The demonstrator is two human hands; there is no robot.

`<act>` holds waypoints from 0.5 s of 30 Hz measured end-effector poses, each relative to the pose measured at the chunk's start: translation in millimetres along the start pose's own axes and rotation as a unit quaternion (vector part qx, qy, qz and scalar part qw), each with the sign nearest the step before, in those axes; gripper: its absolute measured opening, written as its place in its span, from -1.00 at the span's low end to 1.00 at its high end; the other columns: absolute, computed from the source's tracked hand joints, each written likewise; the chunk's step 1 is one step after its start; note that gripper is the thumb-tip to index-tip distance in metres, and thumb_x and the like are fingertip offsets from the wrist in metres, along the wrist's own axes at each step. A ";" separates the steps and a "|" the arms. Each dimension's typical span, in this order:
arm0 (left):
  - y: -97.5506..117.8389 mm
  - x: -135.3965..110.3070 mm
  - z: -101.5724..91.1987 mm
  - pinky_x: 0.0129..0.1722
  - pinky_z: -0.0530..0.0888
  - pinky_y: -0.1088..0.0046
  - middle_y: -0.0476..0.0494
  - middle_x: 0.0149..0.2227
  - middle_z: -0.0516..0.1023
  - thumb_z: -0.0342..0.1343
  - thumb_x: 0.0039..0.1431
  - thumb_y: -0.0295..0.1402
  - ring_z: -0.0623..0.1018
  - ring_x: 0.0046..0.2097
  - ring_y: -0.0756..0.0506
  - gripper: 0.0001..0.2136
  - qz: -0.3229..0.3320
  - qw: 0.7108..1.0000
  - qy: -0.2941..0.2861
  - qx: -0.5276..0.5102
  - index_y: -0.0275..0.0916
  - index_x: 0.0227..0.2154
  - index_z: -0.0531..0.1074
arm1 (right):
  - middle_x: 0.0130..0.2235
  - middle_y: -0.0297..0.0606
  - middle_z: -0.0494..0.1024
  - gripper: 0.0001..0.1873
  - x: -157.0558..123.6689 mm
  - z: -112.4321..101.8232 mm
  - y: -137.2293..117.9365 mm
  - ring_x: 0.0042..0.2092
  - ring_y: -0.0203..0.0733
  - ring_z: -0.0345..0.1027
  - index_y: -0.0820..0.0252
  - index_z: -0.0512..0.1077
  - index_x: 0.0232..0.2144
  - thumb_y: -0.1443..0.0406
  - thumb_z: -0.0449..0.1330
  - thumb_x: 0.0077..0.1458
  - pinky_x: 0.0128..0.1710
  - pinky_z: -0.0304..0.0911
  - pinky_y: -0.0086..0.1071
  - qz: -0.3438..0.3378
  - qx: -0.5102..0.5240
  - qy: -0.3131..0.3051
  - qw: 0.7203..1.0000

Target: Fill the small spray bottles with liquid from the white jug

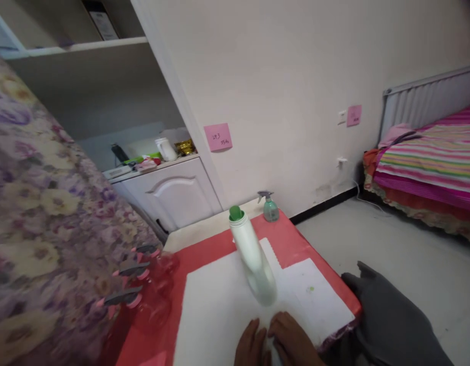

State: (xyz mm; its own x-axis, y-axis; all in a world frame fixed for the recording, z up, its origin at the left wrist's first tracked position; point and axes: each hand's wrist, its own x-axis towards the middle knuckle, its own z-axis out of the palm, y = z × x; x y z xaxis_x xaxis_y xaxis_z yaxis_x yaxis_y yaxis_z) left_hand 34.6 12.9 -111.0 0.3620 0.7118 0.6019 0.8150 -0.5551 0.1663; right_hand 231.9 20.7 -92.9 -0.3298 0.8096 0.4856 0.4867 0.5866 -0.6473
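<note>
At the bottom edge of the view, my left hand (251, 343) and my right hand (294, 338) are close together above the white sheet, with their fingers curled inward. A pale sliver of something (272, 351) shows between them; its kind cannot be made out. Just beyond my fingers stands a tall pale white-green bottle (254, 262), its cap off and a green pouring spout (236, 213) showing in its neck. Neither hand touches the bottle. Beneath are white sheets (212, 300) on a red table cover (292, 239).
Several pink spray bottles (154, 295) with grey triggers line the table's left side. A green spray bottle (270, 209) stands at the far corner. A floral curtain (48, 213) hangs left, a cabinet (177, 193) stands behind, and dark grey cloth (395, 315) lies right.
</note>
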 end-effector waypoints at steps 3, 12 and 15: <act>14.8 1.0 -30.8 0.08 0.53 0.28 -0.22 0.15 0.49 0.08 0.22 -0.32 0.50 0.15 -0.17 -0.62 -0.005 0.994 -0.093 -0.057 -0.10 0.10 0.40 | -0.19 -0.19 0.47 -0.72 -7.1 -9.2 -8.7 -0.14 -0.07 0.34 0.11 0.36 -0.20 0.49 -0.02 0.10 -0.11 0.36 -0.19 -0.010 0.032 0.028 0.999; -8.2 47.3 -132.0 0.02 0.51 0.25 -0.19 -0.15 0.67 0.24 0.01 -0.16 0.61 -0.06 -0.22 -0.70 -0.404 0.858 0.010 -0.317 -0.20 -0.22 0.58 | -0.19 -0.19 0.47 -0.77 -13.5 -11.9 -7.2 -0.16 -0.06 0.38 0.08 0.37 -0.21 0.46 0.01 0.17 -0.15 0.39 -0.17 -0.027 0.039 0.004 0.999; -52.8 46.4 -153.1 0.10 0.43 0.15 -0.28 -0.02 0.59 0.18 0.02 -0.02 0.54 0.05 -0.27 -0.53 -0.462 0.838 0.129 -0.260 -0.26 -0.10 0.50 | -0.22 -0.20 0.48 -0.76 -12.1 -10.7 -7.2 -0.18 -0.07 0.39 0.08 0.38 -0.23 0.47 0.02 0.15 -0.18 0.40 -0.19 -0.027 0.037 0.001 0.999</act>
State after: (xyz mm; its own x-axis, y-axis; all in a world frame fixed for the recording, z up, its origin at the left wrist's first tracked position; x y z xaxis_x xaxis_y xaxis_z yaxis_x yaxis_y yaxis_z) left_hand -60.9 9.3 27.8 -0.4795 0.8615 0.1671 0.3614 0.0204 0.9322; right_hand 241.0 6.4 -87.8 -0.3532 0.7763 0.5221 0.4070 0.6300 -0.6614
